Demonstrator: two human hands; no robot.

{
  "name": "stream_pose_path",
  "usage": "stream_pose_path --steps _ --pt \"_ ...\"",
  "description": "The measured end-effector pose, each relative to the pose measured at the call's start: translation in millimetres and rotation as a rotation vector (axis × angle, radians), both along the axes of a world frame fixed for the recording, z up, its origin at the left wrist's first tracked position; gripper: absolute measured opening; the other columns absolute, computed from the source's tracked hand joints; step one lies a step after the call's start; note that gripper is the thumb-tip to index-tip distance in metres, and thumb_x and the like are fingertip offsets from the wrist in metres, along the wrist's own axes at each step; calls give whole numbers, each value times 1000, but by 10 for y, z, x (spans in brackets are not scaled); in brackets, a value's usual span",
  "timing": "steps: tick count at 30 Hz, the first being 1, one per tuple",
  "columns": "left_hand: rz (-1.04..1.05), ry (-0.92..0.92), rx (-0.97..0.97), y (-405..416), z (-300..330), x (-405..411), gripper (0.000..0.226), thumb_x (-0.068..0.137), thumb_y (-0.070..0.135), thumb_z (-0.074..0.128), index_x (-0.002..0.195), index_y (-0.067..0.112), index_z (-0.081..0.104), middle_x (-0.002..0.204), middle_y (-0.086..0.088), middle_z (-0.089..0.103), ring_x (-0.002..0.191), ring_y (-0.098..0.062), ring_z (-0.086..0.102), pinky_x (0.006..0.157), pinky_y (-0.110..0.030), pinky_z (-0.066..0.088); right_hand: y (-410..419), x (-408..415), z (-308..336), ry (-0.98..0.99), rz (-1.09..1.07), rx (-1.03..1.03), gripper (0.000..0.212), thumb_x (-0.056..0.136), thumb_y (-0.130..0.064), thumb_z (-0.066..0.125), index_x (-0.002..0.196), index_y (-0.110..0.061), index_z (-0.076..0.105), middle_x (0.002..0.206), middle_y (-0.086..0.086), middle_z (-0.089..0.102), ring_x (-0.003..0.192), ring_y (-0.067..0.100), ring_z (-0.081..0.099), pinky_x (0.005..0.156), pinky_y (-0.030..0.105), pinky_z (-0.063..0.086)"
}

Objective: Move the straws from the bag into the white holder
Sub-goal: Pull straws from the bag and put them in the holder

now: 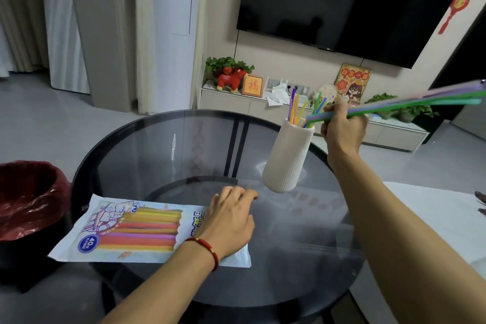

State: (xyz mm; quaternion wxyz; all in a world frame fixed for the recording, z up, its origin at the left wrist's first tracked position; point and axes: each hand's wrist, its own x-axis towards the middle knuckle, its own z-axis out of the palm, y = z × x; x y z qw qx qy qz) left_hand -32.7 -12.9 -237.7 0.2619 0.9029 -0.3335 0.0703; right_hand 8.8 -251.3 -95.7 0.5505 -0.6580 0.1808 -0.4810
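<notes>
Right hand [342,123] is gripping a bunch of straws [410,104], long axis lying near-flat, tips already nosing over the white holder [288,155] mouth just left & below it; needs tilting upright. Left hand [231,218], fingers loosely spread, is pinning the bag [136,229]

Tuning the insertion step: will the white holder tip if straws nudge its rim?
Probably yes. The holder is tall and narrow, and tapers to a small rounded foot on smooth glass table, so it may tip or slide. The straws in it add little weight. No hand steadies it: the left hand rests on the bag.
</notes>
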Motion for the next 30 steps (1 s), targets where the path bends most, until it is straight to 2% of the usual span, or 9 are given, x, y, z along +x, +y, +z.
stream_pose_path --steps 2,5,9,11,15,18,23,26,30 --pt "-3 -1 -16 -3 18 2 46 93 22 47 139 25 42 136 3 48 129 -19 35 107 -40 34 -4 102 58 114 -89 -221 41 102 -38 52 68 -22 69 56 -6 63 56 17 64 57 31 53" --pt "-20 -6 -53 -11 46 -9 59 93 21 47 149 24 28 139 2 45 129 -20 34 108 -38 34 32 185 52 267 -124 -342 45 105 -39 48 76 -14 73 68 -1 69 61 14 66 62 25 55" --pt "-29 -10 -101 -15 80 -23 68 93 18 48 153 26 19 137 2 46 128 -19 36 108 -35 34 65 193 110 514 -125 -350 45 98 -42 48 101 -4 71 101 17 74 92 36 70 85 47 60" --pt "-27 -3 -107 -1 85 -24 69 92 18 49 153 25 18 137 2 46 128 -19 36 108 -35 34 63 157 190 571 -56 -347 39 92 -41 53 97 -5 69 101 19 75 91 35 71 86 54 62" --pt "-25 15 -81 61 103 -37 73 92 17 48 154 26 12 138 0 45 128 -21 36 109 -39 35 72 95 358 538 -15 -325 49 78 -40 62 91 7 70 83 20 72 70 25 58 68 46 59" --pt "-16 29 -69 107 126 -53 77 91 16 49 155 26 8 139 0 45 128 -23 36 109 -40 35 96 57 452 467 -80 -322 53 76 -45 66 92 5 72 89 19 75 71 25 61 73 48 62" --pt "-12 19 -51 139 128 -65 78 90 15 49 156 27 7 137 0 46 126 -24 37 107 -40 36 76 100 472 461 -49 -342 28 94 -30 69 77 -8 63 96 22 75 69 24 64 71 46 63" --pt "-14 23 -47 138 116 -56 78 91 16 50 155 28 6 137 1 46 126 -23 37 108 -40 36 33 106 468 601 121 -318 32 99 -31 71 92 0 69 91 16 74 59 16 58 61 33 57" --pt "-12 40 -52 133 96 -33 79 91 16 51 155 30 5 139 0 45 129 -23 36 110 -41 36 43 94 570 431 24 -314 51 89 -42 79 109 4 70 97 21 71 73 22 62 78 46 60"
